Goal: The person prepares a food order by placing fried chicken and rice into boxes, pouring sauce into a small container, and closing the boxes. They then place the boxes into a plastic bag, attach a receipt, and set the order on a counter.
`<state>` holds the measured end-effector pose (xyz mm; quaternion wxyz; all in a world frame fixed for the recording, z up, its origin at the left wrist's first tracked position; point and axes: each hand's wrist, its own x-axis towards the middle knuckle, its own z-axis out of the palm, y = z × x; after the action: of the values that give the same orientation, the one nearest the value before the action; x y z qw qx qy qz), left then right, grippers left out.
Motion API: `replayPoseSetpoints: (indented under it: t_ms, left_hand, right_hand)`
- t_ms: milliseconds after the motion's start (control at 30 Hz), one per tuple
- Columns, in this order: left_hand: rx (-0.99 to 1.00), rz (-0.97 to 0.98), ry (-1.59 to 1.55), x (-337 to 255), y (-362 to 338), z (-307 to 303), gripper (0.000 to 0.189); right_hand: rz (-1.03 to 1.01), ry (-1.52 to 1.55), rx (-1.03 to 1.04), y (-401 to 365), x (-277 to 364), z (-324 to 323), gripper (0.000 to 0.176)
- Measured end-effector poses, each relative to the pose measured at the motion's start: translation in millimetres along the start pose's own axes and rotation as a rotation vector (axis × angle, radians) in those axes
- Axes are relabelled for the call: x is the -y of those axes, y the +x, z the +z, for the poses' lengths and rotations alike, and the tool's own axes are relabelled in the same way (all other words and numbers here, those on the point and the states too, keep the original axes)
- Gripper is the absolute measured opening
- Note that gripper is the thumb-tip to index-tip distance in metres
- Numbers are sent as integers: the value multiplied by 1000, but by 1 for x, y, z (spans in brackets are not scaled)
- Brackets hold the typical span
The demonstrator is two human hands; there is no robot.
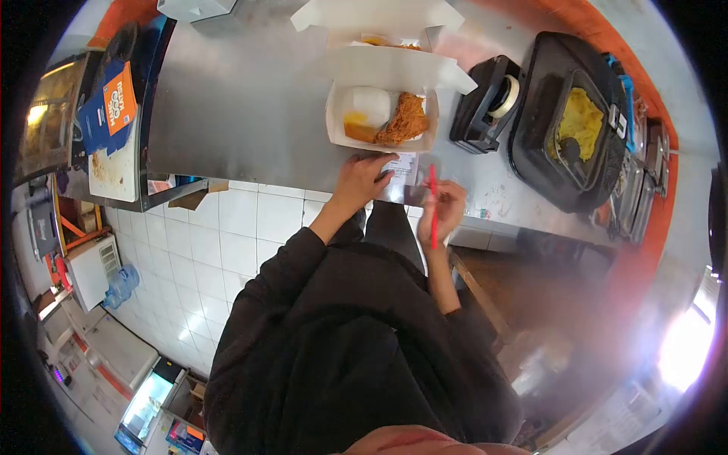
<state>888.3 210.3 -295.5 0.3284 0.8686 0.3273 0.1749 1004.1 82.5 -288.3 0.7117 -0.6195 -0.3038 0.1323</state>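
Observation:
My left hand (360,182) lies at the front edge of the counter, fingers stretched over the left side of a printed receipt (403,168). Between the fingers of my right hand (449,205) is a red pen (433,216), pointing away from me just right of the receipt. Directly beyond the receipt stands an open white cardboard meal box (331,121). It holds a piece of fried chicken (406,119), a white mound that looks like rice (367,102) and a yellow-orange portion (359,127). Behind it is a second open box (379,14), its contents mostly hidden.
A black tape dispenser (474,114) stands right of the boxes on the steel counter (243,98). Farther right, a black tray (542,129) bears a clear tub of yellow food (582,125). At the left are an orange-and-blue packet (114,110) and a blue water jug (121,286).

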Motion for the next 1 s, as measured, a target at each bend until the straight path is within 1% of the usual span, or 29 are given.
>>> replayPoseSetpoints:
  t_ms: [33,100,133,200,233,300,433,500,533,600,633,700,733,833,867,900,967,1000]
  left_hand:
    - [59,-29,9,-2,1,-5,33]
    - [72,-50,-34,4,1,-3,34]
    - [79,-68,-77,6,1,-1,35]
    - [119,-92,-98,6,2,-4,34]
    - [149,-118,-116,6,3,-5,33]
    - [141,-95,-87,5,3,-7,34]
    - [111,-68,-117,7,1,-6,34]
    - [102,-61,-122,8,-1,-5,34]
    - [98,-58,-126,8,-1,-4,34]
    - [88,-55,-131,9,1,-5,34]
    - [65,-37,-127,10,1,-4,34]
    - [46,-25,-126,12,-2,-2,35]
    - [44,-27,-144,14,-2,-1,35]
    - [32,-3,-160,16,-2,3,35]
    - [19,15,-153,17,-1,3,34]
    - [16,9,-154,18,-2,4,34]
    - [-5,25,-130,17,-2,3,34]
    - [-1,26,-132,16,-2,2,34]
  right_hand:
    - [15,-131,115,-3,4,3,17]
    - [47,-277,182,-2,3,16,15]
    - [52,-280,176,-3,-7,18,15]
    - [324,24,114,-11,-28,19,16]
    - [327,23,111,-14,-30,19,16]
    - [412,100,31,-18,-34,21,21]
    - [354,5,7,-17,-40,21,21]
    - [301,-118,111,-19,-44,20,21]
    - [299,-121,114,-20,-42,19,21]
    - [302,-168,35,-19,-38,16,20]
    - [301,-168,40,-17,-37,16,20]
    - [376,-104,-2,-14,-36,16,19]
    - [297,-171,93,-13,-37,18,19]
    - [270,-155,120,-9,-27,16,20]
    - [330,-92,57,-4,-24,14,20]
    - [405,0,86,0,-17,6,18]
    - [382,10,218,3,-22,-2,18]
    - [384,7,214,4,-24,-4,18]
